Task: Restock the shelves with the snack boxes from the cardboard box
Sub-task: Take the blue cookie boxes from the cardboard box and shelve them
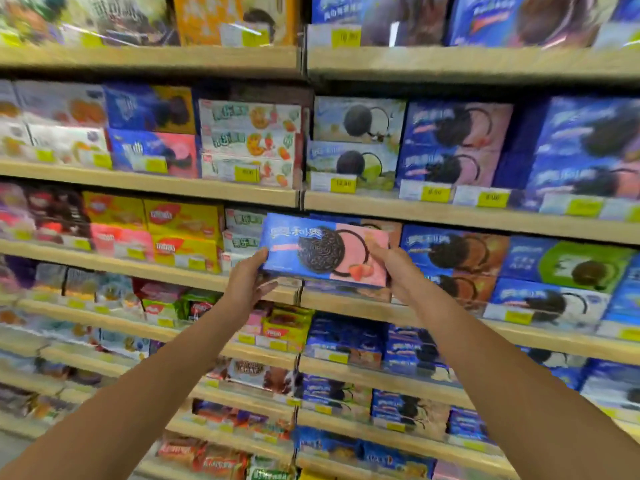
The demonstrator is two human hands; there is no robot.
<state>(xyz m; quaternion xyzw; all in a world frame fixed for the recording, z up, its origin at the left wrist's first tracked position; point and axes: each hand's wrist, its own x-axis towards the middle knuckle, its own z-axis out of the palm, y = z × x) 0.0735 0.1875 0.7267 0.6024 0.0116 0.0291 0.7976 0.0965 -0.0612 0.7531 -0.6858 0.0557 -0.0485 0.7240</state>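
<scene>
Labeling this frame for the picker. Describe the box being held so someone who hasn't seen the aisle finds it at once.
Start at the vertical seam where the two wooden shelf bays meet, then drop to the third shelf from the top. Held there between the left hand and right hand is the blue-and-pink cookie box. Unlike the shelved neighbours, it is sharp, tilted, and shows a dark sandwich cookie with strawberries on pink.

Snack box (322,252) held between left hand (247,282) and right hand (398,268), before the shelf edge (346,303); stacked boxes (453,258) just right, smaller boxes (242,237) behind left.
</scene>
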